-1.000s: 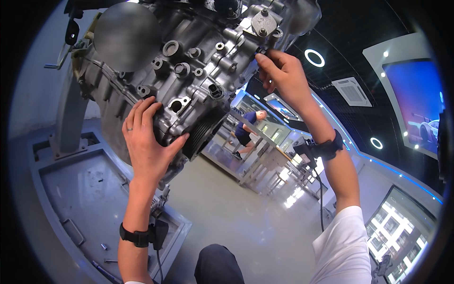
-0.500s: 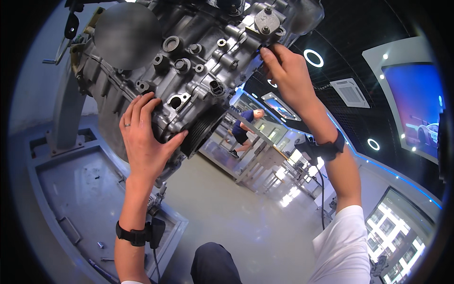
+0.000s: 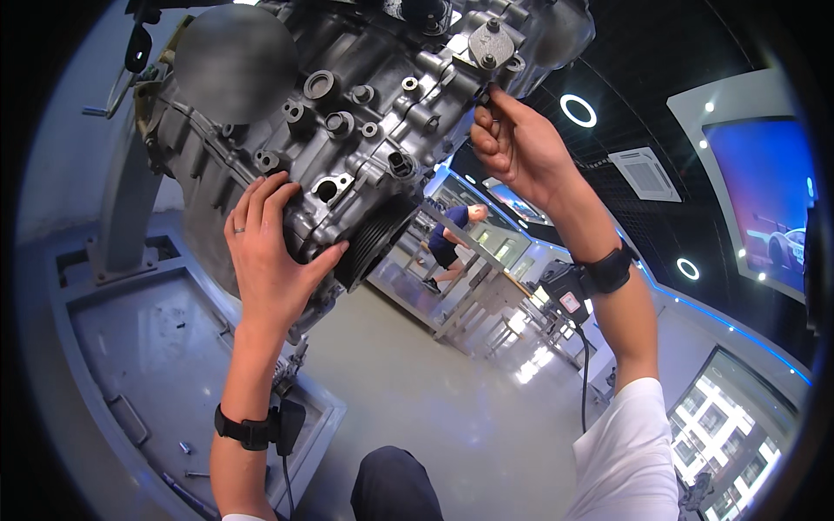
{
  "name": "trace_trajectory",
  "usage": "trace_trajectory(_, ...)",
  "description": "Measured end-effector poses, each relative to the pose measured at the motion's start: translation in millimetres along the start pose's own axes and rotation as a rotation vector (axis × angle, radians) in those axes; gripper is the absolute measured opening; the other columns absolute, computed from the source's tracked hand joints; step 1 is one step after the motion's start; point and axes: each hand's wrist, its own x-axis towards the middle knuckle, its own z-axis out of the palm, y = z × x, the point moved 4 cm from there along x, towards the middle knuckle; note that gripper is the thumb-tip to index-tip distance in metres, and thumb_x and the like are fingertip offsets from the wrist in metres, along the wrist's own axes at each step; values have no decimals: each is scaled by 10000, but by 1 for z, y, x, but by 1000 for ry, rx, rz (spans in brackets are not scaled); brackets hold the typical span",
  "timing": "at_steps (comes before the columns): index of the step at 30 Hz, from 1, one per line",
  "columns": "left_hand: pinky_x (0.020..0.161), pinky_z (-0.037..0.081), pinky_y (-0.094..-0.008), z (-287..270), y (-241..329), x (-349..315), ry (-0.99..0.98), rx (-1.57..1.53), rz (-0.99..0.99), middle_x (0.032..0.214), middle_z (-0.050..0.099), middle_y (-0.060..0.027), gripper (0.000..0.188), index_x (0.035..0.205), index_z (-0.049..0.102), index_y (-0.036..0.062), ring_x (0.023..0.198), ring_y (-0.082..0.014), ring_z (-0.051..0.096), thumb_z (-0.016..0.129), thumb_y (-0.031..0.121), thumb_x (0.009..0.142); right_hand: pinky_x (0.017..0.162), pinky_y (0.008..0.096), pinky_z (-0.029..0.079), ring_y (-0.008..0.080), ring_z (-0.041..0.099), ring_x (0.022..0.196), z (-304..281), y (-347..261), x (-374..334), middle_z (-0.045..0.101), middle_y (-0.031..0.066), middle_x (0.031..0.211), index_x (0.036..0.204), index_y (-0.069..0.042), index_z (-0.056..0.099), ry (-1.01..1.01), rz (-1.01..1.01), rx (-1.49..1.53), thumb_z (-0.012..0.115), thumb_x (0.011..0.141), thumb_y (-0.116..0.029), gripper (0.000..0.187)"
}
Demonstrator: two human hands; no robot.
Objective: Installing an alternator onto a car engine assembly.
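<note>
A grey metal engine (image 3: 287, 143) hangs on a stand and fills the upper left. My left hand (image 3: 268, 247) grips its lower corner, fingers curled over the casing and thumb stretched toward the black ribbed pulley (image 3: 379, 239). At the engine's right edge, below a round bolted cover (image 3: 492, 45), my right hand (image 3: 526, 148) is closed, its thumb and forefinger pinched against the casing. Whatever sits between those fingertips is too small and hidden to make out. Between the hands, the casing shows bolts, bosses and an open port (image 3: 327, 188).
Beneath the engine lies the stand's grey tray (image 3: 95, 347), with a small socket-like piece (image 3: 185, 448) and rod-shaped tools in it. A crank handle (image 3: 97, 110) sticks out at the upper left. Farther off, another person (image 3: 452, 239) stands by metal workbenches (image 3: 495, 300).
My right hand has turned at the wrist, its palm side now showing more and its other fingers curled in. My left hand keeps its place on the engine.
</note>
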Motion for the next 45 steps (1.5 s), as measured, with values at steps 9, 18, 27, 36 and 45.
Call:
trace_trajectory(9, 1061, 299, -425, -1, -2, 1, -1, -1, -7, 1295, 527, -106, 709, 1172, 542, 36, 1250, -321, 436, 843, 198, 551, 464, 345, 416, 217, 561, 460, 0, 9, 1, 539, 108, 529, 779, 19, 558, 61, 106, 124, 453, 982, -356, 440)
trace_trajectory(18, 1038, 287, -440, 1, -1, 2, 14, -29, -2, 1261, 542, -88, 698, 1157, 546, 53, 1235, -303, 449, 840, 259, 558, 410, 225, 354, 110, 491, 445, 7, 6, 1, 509, 35, 540, 728, -85, 451, 83, 7, 15, 438, 983, -468, 460)
trace_trajectory(27, 1067, 287, -430, 1, -3, 1, -12, -14, -14, 1294, 528, -103, 710, 1176, 543, 38, 1250, -319, 439, 841, 221, 559, 464, 245, 450, 162, 602, 515, 3, -18, -7, 598, 92, 592, 802, -24, 545, 316, -508, -1025, 411, 996, -430, 470)
trace_trajectory(36, 1031, 294, -440, -3, -1, 3, 23, -10, 2, 1260, 547, -82, 705, 1148, 551, 56, 1226, -296, 464, 848, 259, 542, 480, 304, 461, 166, 582, 512, 6, -15, -7, 581, 81, 596, 813, -6, 544, 332, -554, -1037, 491, 978, -330, 368)
trace_trajectory(45, 1058, 297, -427, -2, -4, 1, -5, 14, -8, 1284, 532, -104, 699, 1172, 546, 41, 1242, -318, 446, 834, 222, 562, 517, 293, 499, 183, 617, 576, 14, -26, -7, 589, 79, 616, 896, 12, 548, 232, -462, -924, 462, 989, -361, 394)
